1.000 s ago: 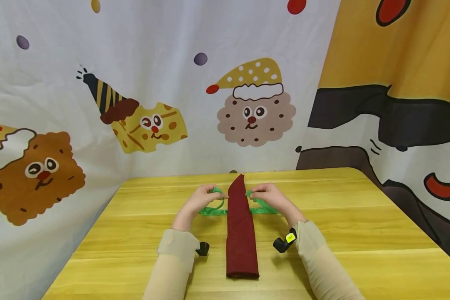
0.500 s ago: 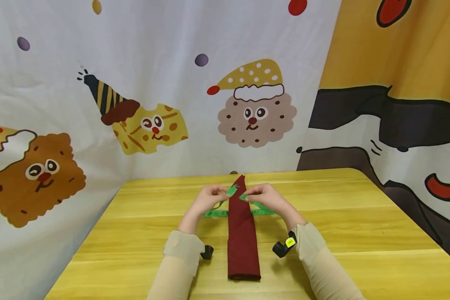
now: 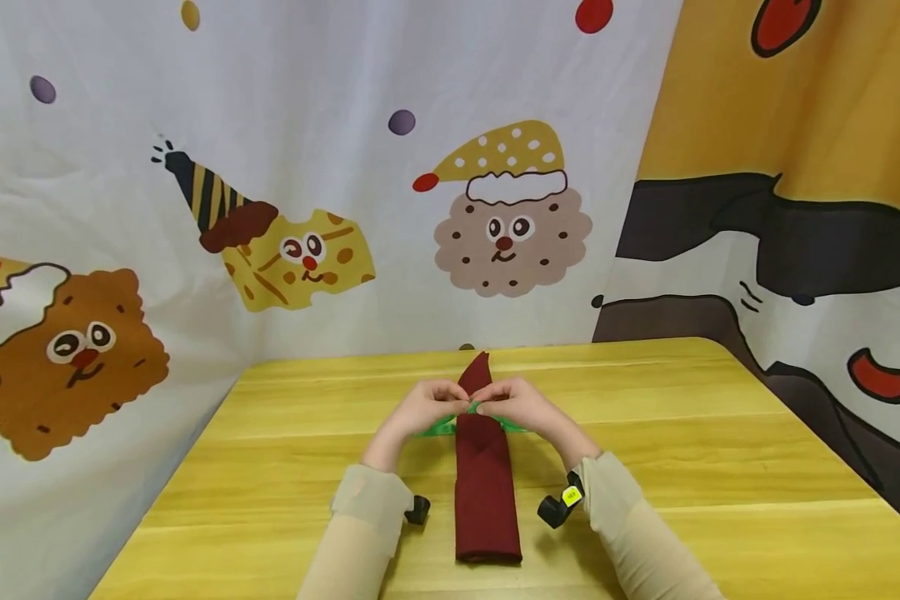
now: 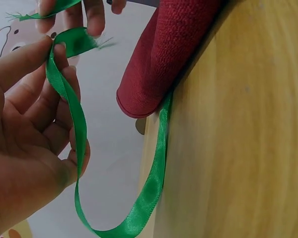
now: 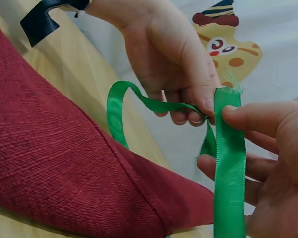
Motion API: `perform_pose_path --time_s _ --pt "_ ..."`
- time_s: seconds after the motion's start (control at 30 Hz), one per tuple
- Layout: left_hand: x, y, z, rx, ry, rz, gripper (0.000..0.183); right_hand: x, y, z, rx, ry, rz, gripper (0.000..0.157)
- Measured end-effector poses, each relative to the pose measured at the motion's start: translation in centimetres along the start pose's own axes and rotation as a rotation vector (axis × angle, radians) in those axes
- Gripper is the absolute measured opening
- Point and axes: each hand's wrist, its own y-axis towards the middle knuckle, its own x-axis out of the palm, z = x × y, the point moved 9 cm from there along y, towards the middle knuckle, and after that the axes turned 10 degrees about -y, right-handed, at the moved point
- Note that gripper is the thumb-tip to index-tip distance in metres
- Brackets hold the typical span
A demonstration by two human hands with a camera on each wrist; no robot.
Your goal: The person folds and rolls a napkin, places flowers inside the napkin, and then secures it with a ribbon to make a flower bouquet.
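A dark red cloth, folded into a long narrow bundle with a pointed far end, lies lengthwise before me. A green satin ribbon comes out from under it on both sides. My left hand pinches one ribbon end between thumb and fingertips, its frayed tip sticking out. Thumb and fingers of my right hand pinch the other end, which stands upright with frayed threads in the right wrist view. Both hands meet above the cloth, fingertips close together, hiding part of it. On the left the ribbon hangs in a loose loop.
The yellow wood-grain table extends around the cloth. Behind it hangs a white curtain printed with cartoon food. A black wrist-camera mount juts inward from the right wrist, and another from the left.
Both hands have moved inward from either side of the cloth and now meet above it, bringing the two ribbon ends together. The cloth stays in place.
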Motion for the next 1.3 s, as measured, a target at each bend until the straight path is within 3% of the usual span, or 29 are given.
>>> perform_pose_path --time_s 0.23,0.83,1.1,1.3 --pt "0.1 0.2 0.6 0.019 -0.015 -0.039 0.013 -0.3 0.2 0.1 0.01 -0.032 0.033 0.012" --pt "1.2 0.0 1.0 0.04 -0.031 -0.162 0.015 0.6 -0.1 -0.3 -0.065 0.023 -0.115 0.015" --pt "1.4 -0.5 0.9 0.036 -0.023 -0.173 0.016 0.3 -0.3 0.1 -0.029 -0.022 -0.06 0.016" --pt "1.6 -0.6 0.9 0.01 0.004 -0.169 0.022 -0.1 -0.2 1.2 0.055 -0.046 -0.014 0.02"
